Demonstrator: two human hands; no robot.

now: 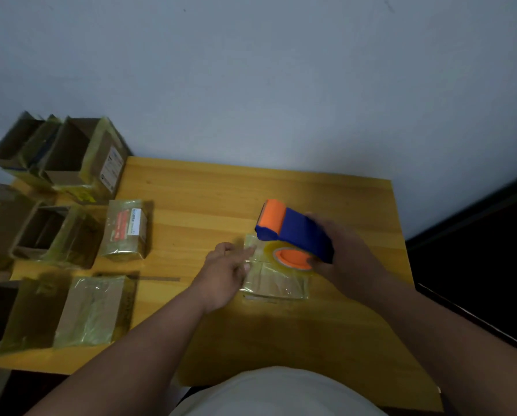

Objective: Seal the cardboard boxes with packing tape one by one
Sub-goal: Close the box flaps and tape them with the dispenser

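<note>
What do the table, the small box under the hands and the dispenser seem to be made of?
Table: likely wood or wood veneer, with visible grain and a smooth yellow finish.
Small box: brown cardboard wrapped in glossy, yellowish clear tape that reflects light.
Tape dispenser: probably matte plastic, in uniform blue and orange; blur hides detail. The right hand grips it.

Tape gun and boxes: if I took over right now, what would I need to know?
Right hand grips the blue and orange tape gun, held over the small flat box in the middle of the table.
Left hand rests its fingers on that box's left edge; the picture is blurred there.
This box already shows shiny tape on top, so it looks partly sealed.
Left side: a wrapped box looks closed, while several open boxes still need sealing.
</note>
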